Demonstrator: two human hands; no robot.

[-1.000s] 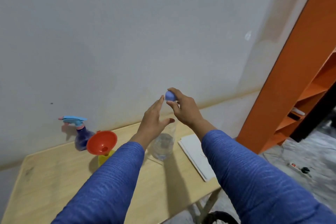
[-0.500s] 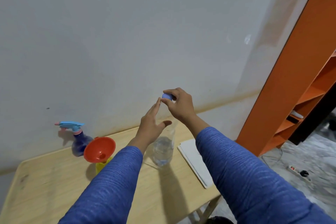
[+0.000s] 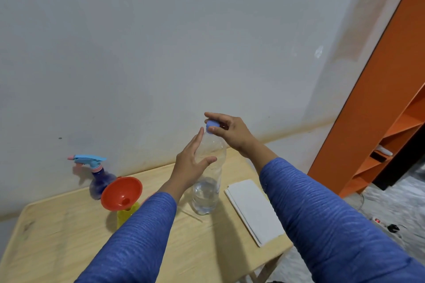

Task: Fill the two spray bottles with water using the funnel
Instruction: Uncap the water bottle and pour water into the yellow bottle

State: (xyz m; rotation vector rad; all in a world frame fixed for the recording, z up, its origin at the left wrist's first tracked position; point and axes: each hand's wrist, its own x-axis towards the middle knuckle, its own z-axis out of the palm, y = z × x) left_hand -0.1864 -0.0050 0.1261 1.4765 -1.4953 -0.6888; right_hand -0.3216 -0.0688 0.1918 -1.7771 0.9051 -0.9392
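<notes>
Head view: right hand pinched the blue cap; left hand lay spread open against the clear, part-filled water bottle; two spray bottles, purple and yellow, one funnel.

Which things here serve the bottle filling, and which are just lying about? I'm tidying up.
For the job: water bottle, its blue cap, red funnel, yellow spray bottle, purple spray bottle.

Lying about: white paper stack, orange shelf, power strip.
</notes>
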